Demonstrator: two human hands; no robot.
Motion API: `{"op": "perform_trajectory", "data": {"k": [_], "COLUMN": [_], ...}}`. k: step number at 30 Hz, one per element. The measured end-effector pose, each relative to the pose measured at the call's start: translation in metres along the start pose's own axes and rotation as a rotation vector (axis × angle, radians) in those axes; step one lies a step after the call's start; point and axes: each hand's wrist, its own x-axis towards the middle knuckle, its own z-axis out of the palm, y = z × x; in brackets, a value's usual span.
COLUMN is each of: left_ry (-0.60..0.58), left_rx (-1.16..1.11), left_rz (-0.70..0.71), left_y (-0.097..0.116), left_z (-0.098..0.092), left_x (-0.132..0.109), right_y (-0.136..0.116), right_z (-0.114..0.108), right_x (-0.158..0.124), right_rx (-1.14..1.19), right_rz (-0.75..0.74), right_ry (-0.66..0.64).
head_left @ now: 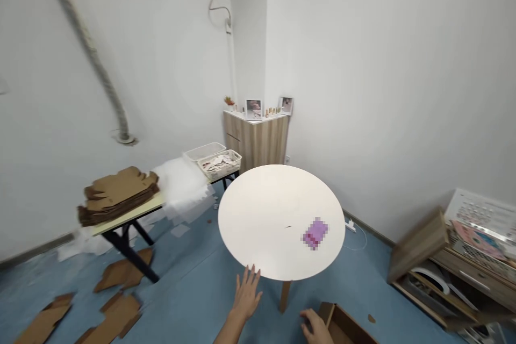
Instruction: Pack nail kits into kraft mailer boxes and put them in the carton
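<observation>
My left hand reaches over the near edge of a round white table, fingers spread and nothing in it. Whether its fingertips touch the tabletop, I cannot tell. At the bottom of the view, my right hand is loosely curled with a gap between thumb and fingers, and I see nothing in it. Just right of that hand is an open brown cardboard box, cut off by the frame's lower edge. A pixelated purple item lies on the table's right part, near a small thin dark object.
Flattened cardboard is stacked on a side table at left, beside white foam sheets and a white basket. More cardboard pieces lie on the blue floor. A corner cabinet stands behind; a wooden drawer unit is at right.
</observation>
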Motion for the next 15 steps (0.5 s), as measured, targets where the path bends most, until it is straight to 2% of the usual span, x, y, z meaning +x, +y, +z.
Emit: {"op": "perform_trajectory", "data": {"k": [4, 7, 9, 11, 15], "left_ry": [-0.223, -0.242, -0.258, -0.234, -0.113], "left_rx": [-0.039, -0.121, -0.203, -0.281, -0.323], "left_rz": [0.079, 0.122, 0.119, 0.099, 0.013], "left_y": [-0.014, -0.045, -0.08, -0.122, -0.207], "left_z": [-0.024, -0.035, -0.049, -0.072, -0.146], "left_x": [-0.007, -0.006, -0.003, 0.0, 0.008], "right_y": [-0.08, -0.126, -0.155, -0.187, -0.256], "right_z": [0.025, 0.06, 0.084, 0.105, 0.132], "right_x": [0.046, 0.09, 0.123, 0.157, 0.221], "right_rx": [0.021, 0.039, 0.049, 0.045, 0.016], "right_rz": [-0.157, -0.236, -0.254, -0.268, -0.313], "right_ry": [-0.018, -0.025, -0.049, -0.08, -0.086]}}
